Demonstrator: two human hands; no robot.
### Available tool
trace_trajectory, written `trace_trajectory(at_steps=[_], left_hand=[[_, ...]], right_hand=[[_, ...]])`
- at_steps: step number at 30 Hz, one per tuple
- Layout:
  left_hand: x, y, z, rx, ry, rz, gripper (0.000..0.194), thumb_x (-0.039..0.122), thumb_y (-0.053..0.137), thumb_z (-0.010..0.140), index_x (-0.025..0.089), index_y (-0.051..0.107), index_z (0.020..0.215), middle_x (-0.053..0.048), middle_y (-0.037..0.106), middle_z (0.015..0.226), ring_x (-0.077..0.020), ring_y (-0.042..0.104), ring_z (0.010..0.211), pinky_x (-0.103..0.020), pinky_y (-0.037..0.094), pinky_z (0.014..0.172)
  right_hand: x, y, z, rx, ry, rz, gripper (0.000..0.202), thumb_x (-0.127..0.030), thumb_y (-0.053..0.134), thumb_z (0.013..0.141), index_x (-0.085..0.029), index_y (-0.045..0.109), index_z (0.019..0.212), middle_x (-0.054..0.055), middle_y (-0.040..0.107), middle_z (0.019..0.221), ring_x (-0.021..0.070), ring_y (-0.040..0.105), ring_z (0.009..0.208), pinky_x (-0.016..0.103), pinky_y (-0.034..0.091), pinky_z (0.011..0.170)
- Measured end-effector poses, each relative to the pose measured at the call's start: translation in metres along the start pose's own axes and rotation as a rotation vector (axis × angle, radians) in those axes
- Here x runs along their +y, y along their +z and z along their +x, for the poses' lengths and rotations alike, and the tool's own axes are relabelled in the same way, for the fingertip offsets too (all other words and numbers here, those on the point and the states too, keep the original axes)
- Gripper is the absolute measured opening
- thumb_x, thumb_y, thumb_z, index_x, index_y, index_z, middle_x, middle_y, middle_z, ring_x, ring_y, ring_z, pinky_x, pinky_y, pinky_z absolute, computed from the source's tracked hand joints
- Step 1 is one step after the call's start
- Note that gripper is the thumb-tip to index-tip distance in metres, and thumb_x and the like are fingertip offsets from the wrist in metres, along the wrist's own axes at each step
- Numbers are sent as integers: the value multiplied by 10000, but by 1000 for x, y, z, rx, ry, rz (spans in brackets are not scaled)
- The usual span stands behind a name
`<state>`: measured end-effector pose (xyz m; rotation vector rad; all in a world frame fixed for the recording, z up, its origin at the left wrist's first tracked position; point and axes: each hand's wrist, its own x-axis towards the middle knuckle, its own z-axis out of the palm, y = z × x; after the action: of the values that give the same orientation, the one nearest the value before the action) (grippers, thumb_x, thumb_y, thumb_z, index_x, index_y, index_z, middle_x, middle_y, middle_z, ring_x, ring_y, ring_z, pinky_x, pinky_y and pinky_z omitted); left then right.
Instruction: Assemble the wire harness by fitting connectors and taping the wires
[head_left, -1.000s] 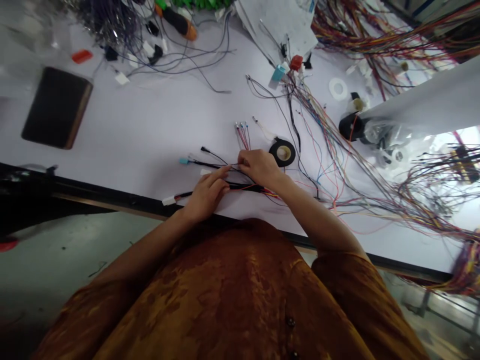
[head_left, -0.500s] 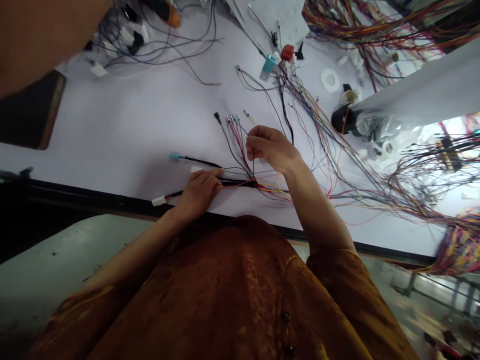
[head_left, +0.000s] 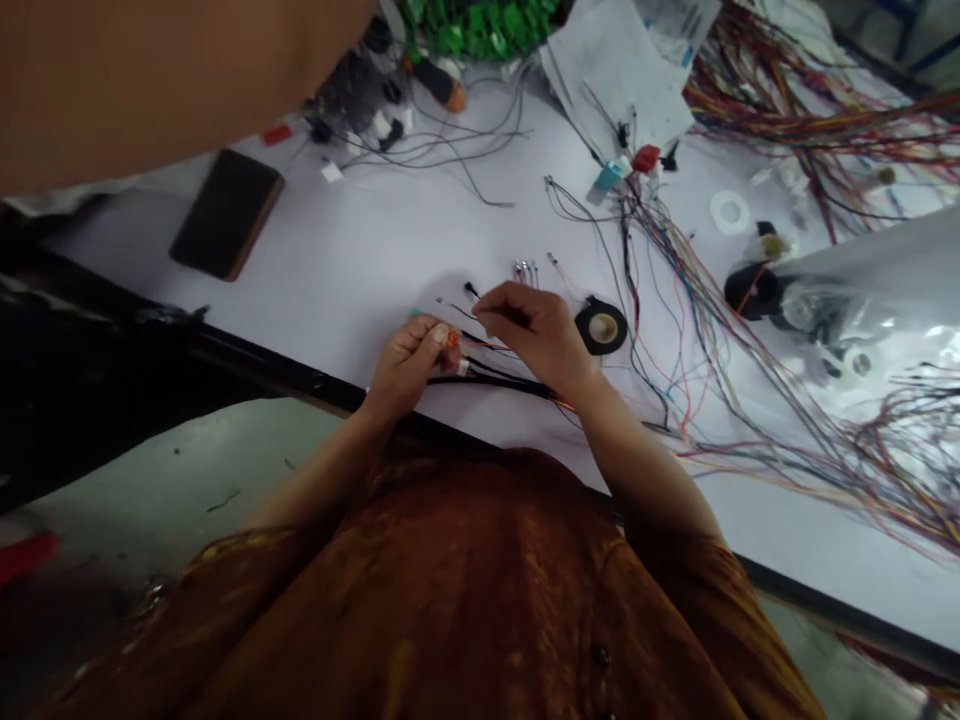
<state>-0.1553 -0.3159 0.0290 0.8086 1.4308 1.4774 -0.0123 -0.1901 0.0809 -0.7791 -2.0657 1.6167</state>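
My left hand is closed, its thumb and fingers pinching a small orange connector near the table's front edge. To its right, my right hand has its fingertips pinched together at a thin dark wire, whose metal-tipped end points left. Under both hands runs a wire harness with a black sleeved branch. Wires with metal terminals stick out beyond my right hand, and a black plug lies by its fingertips. A roll of black tape lies just right of that hand.
A dark phone-like slab lies at the left. Behind are loose grey wires, an orange-and-black handle, green parts and a paper sheet. Wire bundles cover the right side. Someone's blurred arm crosses the upper left.
My left hand has risen off the harness and now pinches the orange connector. My right hand has come closer to it. The tape roll now shows; the view has shifted left.
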Motion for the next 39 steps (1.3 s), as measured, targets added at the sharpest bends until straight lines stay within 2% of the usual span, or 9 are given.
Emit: trace_trajectory(at_steps=[3,7,12,18,24,27,32,39], left_hand=[[4,-3,7,-1,-109,-248,365,517,694,825,171,599,758,17,580,607,-84,537,535,-213,463,544],[5,-6,10,-14,-149,-367,373,513,739,783,162,616,755,21,574,600,-79,538,535,-208,477,556],[10,-8,9,-19,-129,-350,353,502,716,811,159,636,787,19,574,593,-80,531,515,-211,457,521],[11,-9,9,4,-91,-319,361,497,753,779,156,635,786,13,616,603,-83,558,523,-214,477,549],[13,-8,6,-2,-75,-326,373,506,766,761,157,635,754,14,614,591,-86,561,527,-220,479,557],[13,-7,5,-23,-96,-354,371,497,762,770,154,624,748,14,610,595,-80,560,528,-207,481,552],[12,-8,4,-48,-158,-387,373,500,766,764,156,622,769,20,583,579,-85,546,517,-214,498,542],[14,-10,2,-71,-173,-374,356,489,766,768,152,649,780,29,555,542,-73,508,469,-198,440,488]], right_hand=[[3,9,-3,5,3,-27,123,-272,618,875,-181,698,856,-2,641,755,102,520,668,247,417,636],[6,13,-3,44,-35,-49,94,-253,663,840,-208,745,843,-2,635,764,101,505,654,257,406,625],[5,15,-4,86,-22,-74,91,-278,699,829,-216,766,834,-13,591,685,95,451,591,255,365,565],[-5,18,-7,47,-121,-195,90,-217,656,868,-216,741,839,-6,586,737,96,485,614,256,385,580],[-5,24,-8,76,-109,-139,83,-230,653,871,-225,719,821,-5,609,739,115,500,649,270,395,595],[-2,26,-8,92,-91,-81,85,-207,662,853,-210,699,777,-5,614,743,113,510,662,268,395,601],[1,26,-10,48,-93,-65,90,-217,653,856,-204,681,772,-5,614,749,110,505,666,265,408,624],[0,26,-13,6,-130,-78,107,-173,638,858,-204,687,767,-6,618,757,103,507,668,259,411,635]])
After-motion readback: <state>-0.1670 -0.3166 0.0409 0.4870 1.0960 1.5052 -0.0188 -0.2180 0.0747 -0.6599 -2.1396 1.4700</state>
